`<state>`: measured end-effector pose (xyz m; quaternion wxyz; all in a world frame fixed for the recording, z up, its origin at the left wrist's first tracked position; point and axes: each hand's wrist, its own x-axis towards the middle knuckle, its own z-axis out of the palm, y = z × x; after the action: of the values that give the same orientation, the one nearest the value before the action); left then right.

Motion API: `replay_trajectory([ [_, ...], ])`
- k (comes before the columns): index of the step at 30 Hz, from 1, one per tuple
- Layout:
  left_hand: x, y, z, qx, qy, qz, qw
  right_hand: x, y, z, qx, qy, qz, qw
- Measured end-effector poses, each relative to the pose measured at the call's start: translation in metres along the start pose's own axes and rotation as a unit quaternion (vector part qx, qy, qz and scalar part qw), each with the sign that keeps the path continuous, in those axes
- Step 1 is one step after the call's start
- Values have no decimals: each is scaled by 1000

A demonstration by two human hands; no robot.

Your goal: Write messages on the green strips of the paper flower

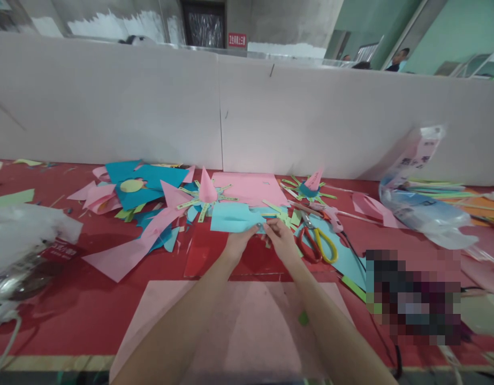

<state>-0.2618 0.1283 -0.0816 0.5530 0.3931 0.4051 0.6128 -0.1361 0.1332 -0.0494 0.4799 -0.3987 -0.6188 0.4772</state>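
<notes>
A light blue sheet of paper (230, 217) is held up over a red board (206, 248), its right end between my two hands. The fingers of my left hand (242, 239) are closed on its lower right edge. Close beside it, my right hand (282, 238) pinches the paper's right tip. Just behind the sheet stands a pink paper cone (207, 188) with green strips spread round its base. A second pink cone (314, 181) on a blue base is farther right. Scissors with red and yellow handles (319, 243) lie right of my right hand.
A pink glue gun (333, 218) with a black cord lies beyond the scissors. Teal and pink scraps (150, 182) are piled at left. Plastic bags (25, 235) lie far left, another (427, 200) far right. A white partition (150, 101) closes off the back.
</notes>
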Motion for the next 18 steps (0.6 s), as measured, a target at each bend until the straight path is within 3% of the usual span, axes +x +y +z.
replay_trajectory([
  [18, -2, 5, 4, 26, 6, -8, 1000, 1, 2, 3, 14, 13, 6, 1000],
])
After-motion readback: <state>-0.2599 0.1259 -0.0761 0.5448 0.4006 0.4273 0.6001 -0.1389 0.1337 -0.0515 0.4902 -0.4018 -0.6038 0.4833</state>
